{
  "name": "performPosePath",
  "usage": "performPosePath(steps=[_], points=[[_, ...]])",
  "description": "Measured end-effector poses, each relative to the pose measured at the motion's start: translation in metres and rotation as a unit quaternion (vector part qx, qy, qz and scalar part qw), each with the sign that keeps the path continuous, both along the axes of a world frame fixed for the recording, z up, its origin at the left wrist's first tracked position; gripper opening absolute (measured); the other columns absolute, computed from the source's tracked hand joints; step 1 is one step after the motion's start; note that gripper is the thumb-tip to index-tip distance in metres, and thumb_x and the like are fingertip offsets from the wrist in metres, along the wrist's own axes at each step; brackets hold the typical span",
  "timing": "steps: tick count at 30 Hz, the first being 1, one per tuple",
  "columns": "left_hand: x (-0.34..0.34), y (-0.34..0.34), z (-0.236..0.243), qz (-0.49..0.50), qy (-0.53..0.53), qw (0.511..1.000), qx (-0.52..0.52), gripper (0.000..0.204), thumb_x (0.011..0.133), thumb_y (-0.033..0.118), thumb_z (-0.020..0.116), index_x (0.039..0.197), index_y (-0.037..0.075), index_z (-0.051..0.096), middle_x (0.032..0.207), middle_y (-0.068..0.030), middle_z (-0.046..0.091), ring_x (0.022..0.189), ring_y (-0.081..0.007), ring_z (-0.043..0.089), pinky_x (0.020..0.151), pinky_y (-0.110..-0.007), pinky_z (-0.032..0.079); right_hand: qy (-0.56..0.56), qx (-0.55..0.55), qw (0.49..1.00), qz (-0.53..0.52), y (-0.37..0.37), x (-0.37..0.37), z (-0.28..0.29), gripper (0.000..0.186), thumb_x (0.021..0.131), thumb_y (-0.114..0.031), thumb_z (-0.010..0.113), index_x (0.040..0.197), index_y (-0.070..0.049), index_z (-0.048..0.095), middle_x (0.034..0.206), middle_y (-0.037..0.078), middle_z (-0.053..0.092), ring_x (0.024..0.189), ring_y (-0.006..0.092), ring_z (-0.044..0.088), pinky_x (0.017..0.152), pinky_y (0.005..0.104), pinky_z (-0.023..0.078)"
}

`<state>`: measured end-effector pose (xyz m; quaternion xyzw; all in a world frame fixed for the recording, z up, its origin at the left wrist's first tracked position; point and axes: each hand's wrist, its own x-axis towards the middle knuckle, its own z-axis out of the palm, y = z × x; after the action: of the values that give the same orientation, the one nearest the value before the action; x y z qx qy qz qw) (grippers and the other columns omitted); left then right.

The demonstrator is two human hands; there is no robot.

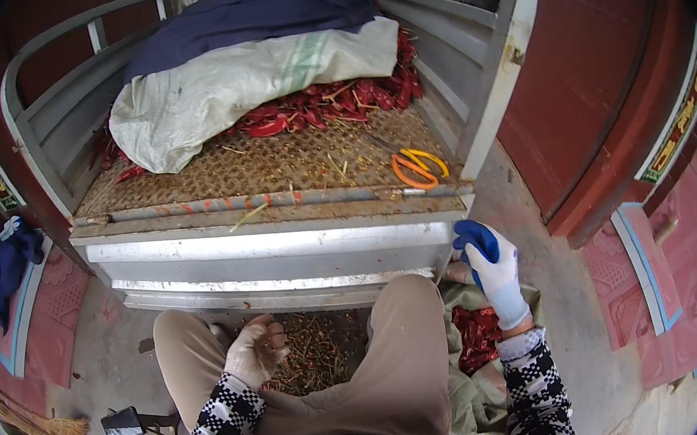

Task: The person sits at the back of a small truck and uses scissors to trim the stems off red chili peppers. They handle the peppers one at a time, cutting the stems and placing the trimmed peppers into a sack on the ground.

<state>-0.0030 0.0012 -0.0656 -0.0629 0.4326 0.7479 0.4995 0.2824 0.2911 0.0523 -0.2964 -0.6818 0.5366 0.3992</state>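
Observation:
My left hand (255,353), in a pale work glove, hangs between my knees with its fingers curled in. Whatever it may hold is hidden. Below it, a heap of cut chili stems (318,353) covers the ground. Out past my right knee is my right hand (493,262), in a white and blue glove, by the right end of the truck bed's lowered tailgate (283,257). Its fingers are bent together, and nothing in them can be made out. Under that forearm, red dried chilies (476,338) lie in an open greenish sack (469,395).
On the rusty truck bed (246,174) lie scissors (414,170) with orange and yellow handles. Farther back, a white woven sack (252,85) and a dark cloth (252,19) cover piled red chilies (312,108). A phone (122,425) and a broom (54,423) are at lower left.

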Motion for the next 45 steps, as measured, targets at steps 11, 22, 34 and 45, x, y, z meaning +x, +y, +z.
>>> performPosePath(steps=[11, 22, 34, 45], points=[[-0.014, 0.017, 0.008, -0.108, 0.113, 0.987, 0.041, 0.04, 0.086, 0.009, 0.061, 0.124, 0.003, 0.05, 0.101, -0.012, 0.064, 0.081, -0.02, 0.063, 0.073, -0.034, 0.055, -0.387, 0.455, 0.802, 0.01, 0.063, -0.298, 0.084, 0.056, 0.085, -0.03, 0.06, 0.139, -0.016, 0.048, 0.14, 0.01, 0.051, 0.114, 0.0299, 0.06, 0.095, 0.0407, 0.049], [-0.033, 0.005, 0.006, -0.151, 0.274, 0.95, 0.017, 0.041, 0.087, 0.008, 0.063, 0.126, -0.002, 0.051, 0.102, -0.0079, 0.062, 0.087, -0.0154, 0.059, 0.079, -0.028, 0.049, -0.532, 0.521, 0.666, 0.044, 0.093, -0.398, 0.064, 0.048, 0.086, -0.021, 0.061, 0.133, -0.015, 0.052, 0.125, 0.014, 0.059, 0.111, 0.0293, 0.061, 0.091, 0.0418, 0.05], [-0.016, 0.008, 0.054, 0.018, 0.626, 0.77, -0.122, 0.06, 0.074, 0.011, 0.074, 0.129, 0.003, 0.05, 0.108, -0.0153, 0.064, 0.1, -0.0312, 0.064, 0.087, -0.039, 0.051, -0.169, -0.078, 0.956, 0.226, 0.004, -0.277, 0.099, 0.032, 0.09, -0.011, 0.055, 0.119, 0.001, 0.059, 0.076, 0.01, 0.065, 0.053, 0.0163, 0.058, 0.043, 0.0288, 0.045], [-0.006, 0.008, 0.079, -0.076, 0.659, 0.737, -0.129, 0.06, 0.075, 0.014, 0.073, 0.129, 0.004, 0.05, 0.102, -0.0193, 0.065, 0.099, -0.0344, 0.064, 0.086, -0.042, 0.051, -0.285, -0.236, 0.812, 0.451, -0.115, -0.211, 0.049, 0.032, 0.091, -0.019, 0.059, 0.12, -0.004, 0.061, 0.082, 0.004, 0.063, 0.062, 0.0104, 0.059, 0.052, 0.0231, 0.047]])
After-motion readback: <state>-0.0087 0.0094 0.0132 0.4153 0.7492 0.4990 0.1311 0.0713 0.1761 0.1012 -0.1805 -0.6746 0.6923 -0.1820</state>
